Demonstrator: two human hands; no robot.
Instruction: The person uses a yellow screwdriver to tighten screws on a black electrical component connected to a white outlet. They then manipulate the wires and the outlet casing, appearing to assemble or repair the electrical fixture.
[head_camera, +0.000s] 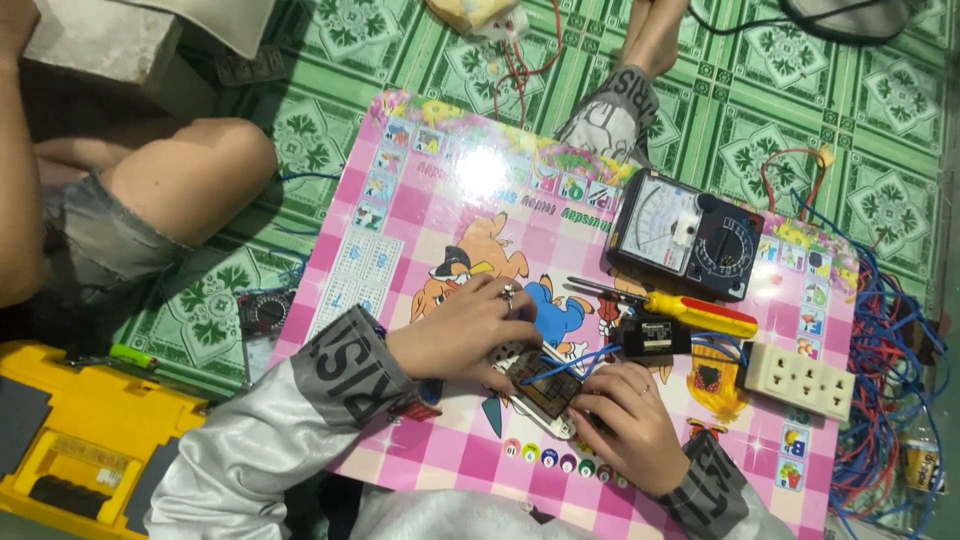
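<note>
My left hand (468, 330) rests on a small brown circuit board (545, 383) on the pink cartoon-printed table top (400, 240), fingers curled over its upper left edge. On the board's lower right side my right hand (625, 420) grips it. A blue wire (580, 360) runs from the board to a small black box-shaped part (655, 336). Just above lies a screwdriver (690, 312) with a yellow and red handle. Both sleeves are silver with grey cuffs.
An analog multimeter (690, 235) lies at the upper right and a cream socket strip (797, 378) at the right. Tangled blue and red wires (885, 370) crowd the right edge. A yellow toolbox (80, 430) sits lower left. Another person's bare knee (200, 170) is at upper left.
</note>
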